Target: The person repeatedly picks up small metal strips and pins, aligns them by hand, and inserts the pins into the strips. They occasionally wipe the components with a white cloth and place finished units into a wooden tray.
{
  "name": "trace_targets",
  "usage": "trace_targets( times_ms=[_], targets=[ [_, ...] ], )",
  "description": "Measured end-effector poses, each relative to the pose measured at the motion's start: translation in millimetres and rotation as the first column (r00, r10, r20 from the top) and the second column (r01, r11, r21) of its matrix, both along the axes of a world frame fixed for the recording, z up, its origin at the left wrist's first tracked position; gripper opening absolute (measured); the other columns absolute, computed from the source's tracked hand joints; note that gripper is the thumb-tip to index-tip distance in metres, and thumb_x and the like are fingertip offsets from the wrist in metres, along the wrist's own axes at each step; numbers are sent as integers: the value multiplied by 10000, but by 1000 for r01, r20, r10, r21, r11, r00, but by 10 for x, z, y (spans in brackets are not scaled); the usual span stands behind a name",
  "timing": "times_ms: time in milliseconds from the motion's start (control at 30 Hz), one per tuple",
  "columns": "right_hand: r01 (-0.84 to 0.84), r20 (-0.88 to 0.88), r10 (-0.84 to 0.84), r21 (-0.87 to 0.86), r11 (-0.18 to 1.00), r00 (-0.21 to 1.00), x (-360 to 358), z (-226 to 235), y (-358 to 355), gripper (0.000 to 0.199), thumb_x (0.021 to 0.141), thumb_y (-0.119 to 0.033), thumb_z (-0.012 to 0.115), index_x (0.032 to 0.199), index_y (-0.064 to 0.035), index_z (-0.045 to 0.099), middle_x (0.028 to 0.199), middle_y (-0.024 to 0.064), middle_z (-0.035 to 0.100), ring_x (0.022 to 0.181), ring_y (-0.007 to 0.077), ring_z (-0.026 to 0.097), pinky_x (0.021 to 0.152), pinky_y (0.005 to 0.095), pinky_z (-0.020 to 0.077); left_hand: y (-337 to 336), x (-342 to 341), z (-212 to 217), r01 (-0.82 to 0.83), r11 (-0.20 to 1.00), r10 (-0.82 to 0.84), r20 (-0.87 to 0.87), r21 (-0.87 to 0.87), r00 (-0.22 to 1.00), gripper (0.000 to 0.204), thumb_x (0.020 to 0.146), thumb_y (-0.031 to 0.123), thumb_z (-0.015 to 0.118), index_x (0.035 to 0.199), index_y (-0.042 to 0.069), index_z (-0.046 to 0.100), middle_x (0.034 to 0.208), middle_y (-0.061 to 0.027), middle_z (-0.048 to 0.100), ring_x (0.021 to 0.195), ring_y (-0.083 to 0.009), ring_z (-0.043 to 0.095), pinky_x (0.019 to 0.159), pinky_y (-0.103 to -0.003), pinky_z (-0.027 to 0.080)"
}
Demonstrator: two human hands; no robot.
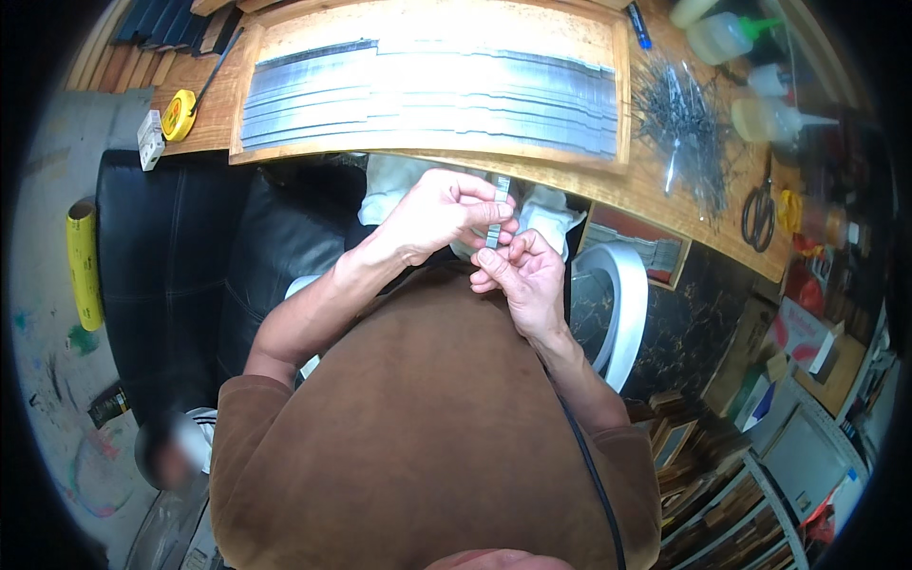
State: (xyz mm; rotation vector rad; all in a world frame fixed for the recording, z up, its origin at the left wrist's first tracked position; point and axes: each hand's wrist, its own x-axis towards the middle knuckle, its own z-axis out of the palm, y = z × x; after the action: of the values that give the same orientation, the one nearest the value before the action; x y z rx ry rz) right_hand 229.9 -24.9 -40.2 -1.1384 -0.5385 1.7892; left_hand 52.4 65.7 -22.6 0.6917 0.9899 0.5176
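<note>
1. The left hand (pixel 458 211) pinches a narrow grey strip (pixel 493 235) between thumb and fingers.
2. The right hand (pixel 528 277) pinches its lower end.
3. The strip is before the surface (pixel 217 123), where a wooden tray (pixel 621 95) holds rows of grey pieces (pixel 427 106).

- A brightly lit wooden table (pixel 217 123) spans the top of the view.
- A black, leather-like sofa (pixel 157 313), its surface catching soft glints, stands at left.
- Pale grey floor (pixel 57 399), smeared with green, pink and dark stains, runs down the left side.
- A white chair's curved armrest (pixel 635 304) shows right of centre, beside a dark, veined surface (pixel 684 323).
- A grey rack (pixel 771 489) with wooden pieces stands at lower right.
</note>
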Motion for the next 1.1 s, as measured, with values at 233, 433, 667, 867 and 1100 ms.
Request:
trace_targets(
  times_ms=[233, 433, 667, 867, 1100],
  targets=[
    [-236, 349, 185, 109, 966, 919, 214, 74, 171, 188, 1031, -103, 727, 1039, -42, 549, 948, 92, 728, 769, 117, 711, 688, 249, 601, -111, -50, 93, 34, 998, -30, -82, 47, 996, 212, 1007, 161, 761, 1099, -29, 780, 962, -108, 799, 850, -158, 771, 714, -269, 628],
    [-268, 403, 195, 134, 954, 894, 227, 328, 551, 276, 1094, -191, 589, 1030, 21, 753, 815, 3, 641, 682, 41, 548, 614, 208, 459, -304, -26, 316, 114, 991, -107, -91, 74, 990, 170, 1026, 152, 738, 1073, -3, 788, 906, -45, 786, 799, -102, 734, 713, -259, 595],
    [-222, 191, 205, 68, 973, 960, 62, 332, 517, 145, 973, -45, 597, 946, 30, 717, 747, 31, 671, 625, 58, 580, 555, 223, 484, -482, 0, 200, 76, 956, -29, -169, 282, 985, 160, 1018, 140, 741, 1041, -7, 800, 860, -28, 782, 738, -52, 653, 658, -232, 521],
    [-176, 112, 166, 78, 981, 980, 113, 105, 470, 110, 946, 2, 613, 988, 59, 697, 763, 54, 683, 621, 69, 615, 532, 238, 512, -527, 37, 165, 108, 953, -38, -242, 282, 970, 135, 1018, 91, 704, 997, -6, 796, 797, -13, 760, 731, -35, 618, 679, -252, 513],
    [-161, 68, 159, 22, 987, 985, 69, 225, 463, 109, 1015, -37, 662, 1043, 58, 706, 835, 70, 711, 619, 73, 620, 526, 229, 511, -414, -34, 207, 100, 991, -92, -93, 93, 991, 197, 1044, 157, 715, 1097, -24, 770, 919, -81, 795, 817, -122, 758, 693, -248, 601]
  ],
)
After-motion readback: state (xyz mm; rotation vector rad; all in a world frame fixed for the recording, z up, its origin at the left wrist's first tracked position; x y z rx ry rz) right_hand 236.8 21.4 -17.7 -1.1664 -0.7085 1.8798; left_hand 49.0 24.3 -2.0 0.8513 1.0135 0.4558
